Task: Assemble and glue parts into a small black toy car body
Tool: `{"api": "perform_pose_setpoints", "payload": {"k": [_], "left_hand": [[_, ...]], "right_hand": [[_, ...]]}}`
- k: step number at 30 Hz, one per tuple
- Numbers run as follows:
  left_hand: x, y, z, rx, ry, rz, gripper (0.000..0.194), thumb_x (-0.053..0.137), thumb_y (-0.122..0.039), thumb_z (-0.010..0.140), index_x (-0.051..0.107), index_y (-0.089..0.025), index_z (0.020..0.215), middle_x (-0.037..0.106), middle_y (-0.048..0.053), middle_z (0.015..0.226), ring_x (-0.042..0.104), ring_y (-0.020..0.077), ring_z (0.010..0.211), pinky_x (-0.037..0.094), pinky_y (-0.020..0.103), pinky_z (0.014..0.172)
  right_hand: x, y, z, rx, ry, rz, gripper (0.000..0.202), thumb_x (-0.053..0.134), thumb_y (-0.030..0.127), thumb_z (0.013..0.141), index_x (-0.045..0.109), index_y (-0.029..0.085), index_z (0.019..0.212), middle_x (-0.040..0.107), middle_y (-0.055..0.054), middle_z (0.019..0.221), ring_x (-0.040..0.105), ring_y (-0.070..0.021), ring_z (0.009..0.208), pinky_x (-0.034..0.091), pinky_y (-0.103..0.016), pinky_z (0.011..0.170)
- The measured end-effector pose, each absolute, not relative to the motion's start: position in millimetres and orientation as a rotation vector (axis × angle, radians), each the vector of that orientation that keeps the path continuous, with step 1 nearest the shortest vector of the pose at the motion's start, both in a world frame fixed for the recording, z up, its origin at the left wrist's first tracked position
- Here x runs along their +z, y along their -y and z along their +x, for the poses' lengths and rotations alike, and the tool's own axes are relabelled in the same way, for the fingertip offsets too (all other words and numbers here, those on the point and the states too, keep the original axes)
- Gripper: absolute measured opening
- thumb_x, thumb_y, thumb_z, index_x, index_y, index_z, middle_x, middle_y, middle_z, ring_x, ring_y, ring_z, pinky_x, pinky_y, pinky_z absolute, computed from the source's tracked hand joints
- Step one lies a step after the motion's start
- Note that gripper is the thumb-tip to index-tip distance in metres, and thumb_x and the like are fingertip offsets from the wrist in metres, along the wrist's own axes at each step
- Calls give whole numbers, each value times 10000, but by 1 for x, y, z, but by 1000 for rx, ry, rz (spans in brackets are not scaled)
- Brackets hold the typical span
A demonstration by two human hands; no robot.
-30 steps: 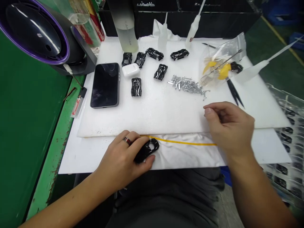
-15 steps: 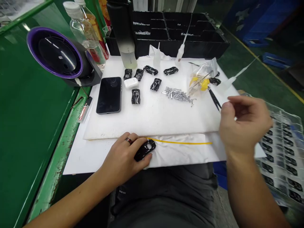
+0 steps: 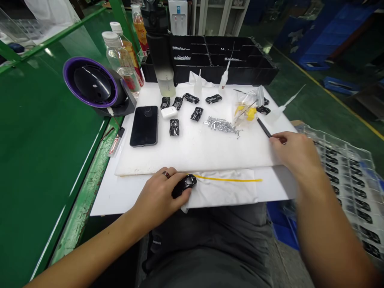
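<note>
My left hand (image 3: 163,190) grips a black toy car body (image 3: 186,183) at the front edge of the work surface, beside a white cloth (image 3: 222,192) with a yellow strip (image 3: 228,179) on it. At the right edge of the white foam pad (image 3: 180,154), the fingers of my right hand (image 3: 292,150) are closed on the near end of black tweezers (image 3: 263,127). More glossy black car bodies (image 3: 174,127) lie on the pad, near a pile of small silvery parts (image 3: 221,124). Behind the tweezers is a clear bag with yellow pieces (image 3: 247,112).
A phone (image 3: 144,126), a white case (image 3: 169,112) and a tall bottle (image 3: 163,60) stand or lie at the left. Beyond are a purple-rimmed fan (image 3: 91,83) and a black divided tray (image 3: 222,74). Clear trays of black parts (image 3: 351,180) are at the right.
My right hand has moved left and down onto the tweezers and now holds their end. My left hand keeps its grip on the car body. The camera view has tilted up slightly.
</note>
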State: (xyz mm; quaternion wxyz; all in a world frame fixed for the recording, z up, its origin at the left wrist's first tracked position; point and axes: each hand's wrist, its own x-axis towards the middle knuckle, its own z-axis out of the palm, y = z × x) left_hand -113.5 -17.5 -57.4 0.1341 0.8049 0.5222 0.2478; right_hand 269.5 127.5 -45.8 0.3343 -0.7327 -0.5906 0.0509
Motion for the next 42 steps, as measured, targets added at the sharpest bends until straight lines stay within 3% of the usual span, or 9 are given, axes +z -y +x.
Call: {"api": "perform_pose_setpoints", "payload": {"k": [3,8,13,17,24,27,33,37,42], "left_hand": [[-43,19,-114,748,-1514,2072,287,643,-323,920,716,-210,1174,688,55,964,649,226,889,529,367,783],[-23,19,-112,745,-1256,1282,286,674,-437,917,759,-220,1083,708,47,942,626,180,825,493,288,716],[-20,13,-94,851,-1012,616,409,754,-482,850,755,-118,1036,713,89,881,640,178,779,521,262,695],[-22,10,-76,825,-892,482,332,718,-399,890,710,-105,1041,699,97,818,664,183,681,530,273,633],[-35,12,-56,733,-823,490,329,554,-341,1015,575,-156,1287,699,87,857,732,206,714,580,285,633],[-40,9,-54,737,-816,531,328,511,-342,1046,547,-164,1320,686,79,925,735,197,776,615,316,709],[-42,3,-56,724,-826,506,434,526,-347,1047,438,-252,1461,642,56,1034,738,218,844,628,410,798],[-44,4,-57,730,-800,501,424,533,-351,1049,454,-241,1451,660,63,1042,732,206,853,623,367,774],[-45,4,-58,724,-773,499,375,554,-335,1045,496,-232,1401,683,59,1012,735,202,876,599,296,722]], "right_hand": [[-36,-120,270,249,1386,-1915,134,794,98,657,774,206,733,590,7,565,455,-162,541,310,-361,645],[-22,-93,262,692,1117,-1689,419,769,204,736,738,168,1152,627,-17,702,581,-175,595,449,-338,619],[-16,-69,242,1211,893,-1242,445,862,264,724,734,188,1143,502,19,794,521,-98,677,509,-222,646],[-26,-53,220,1484,823,-1007,397,936,305,728,748,263,1076,560,33,795,564,-107,690,565,-222,699],[-42,-23,185,1485,1133,-972,394,900,210,808,687,307,1125,726,27,795,712,-151,670,610,-262,711],[-42,-13,174,1523,1180,-987,284,885,182,827,686,277,1005,743,27,802,738,-151,684,622,-236,699],[-41,-5,155,1254,1289,-1203,115,843,273,888,743,236,932,742,6,835,720,-126,664,605,-183,638],[-45,-7,138,1076,1356,-1146,43,815,239,905,773,243,911,744,-10,976,707,-129,762,595,-201,683],[-53,-8,119,947,1302,-1226,129,840,195,872,760,268,943,754,23,848,706,-129,684,582,-193,606]]}}
